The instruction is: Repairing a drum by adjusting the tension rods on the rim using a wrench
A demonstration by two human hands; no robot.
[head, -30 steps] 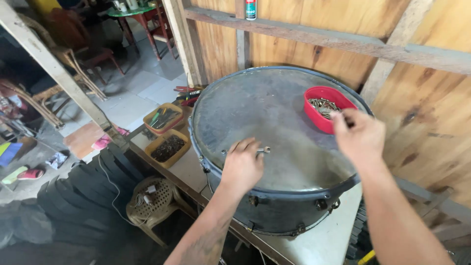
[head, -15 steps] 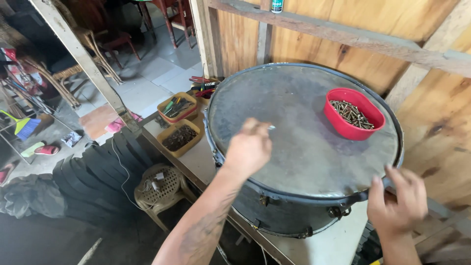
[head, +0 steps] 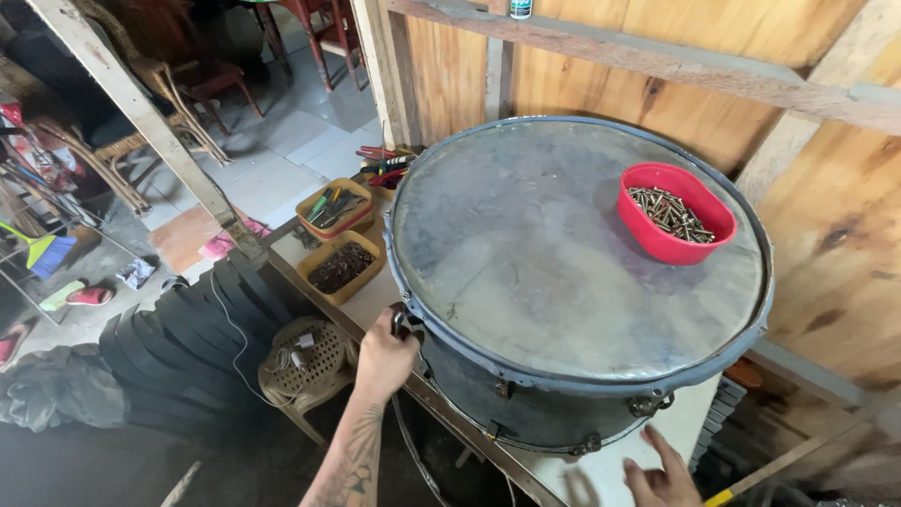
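A big grey drum [head: 563, 253] lies flat on a workbench, its worn skin facing up. On the skin at the far right sits a red bowl [head: 674, 214] full of small metal screws. My left hand [head: 383, 355] is closed on a small metal fitting at the drum's near-left rim. My right hand [head: 663, 475] hovers low at the bottom edge, fingers spread, holding nothing, just below the drum's near side and its metal lugs [head: 648, 404].
Two yellow trays [head: 336, 239] of tools and small parts stand on the bench left of the drum. A woven basket [head: 305, 361] and stacked black strips [head: 178, 347] lie below. Plywood wall [head: 835, 235] stands behind and to the right.
My left hand came off the drum skin and down to the near-left rim. My right hand left the red bowl and dropped below the drum's near edge.
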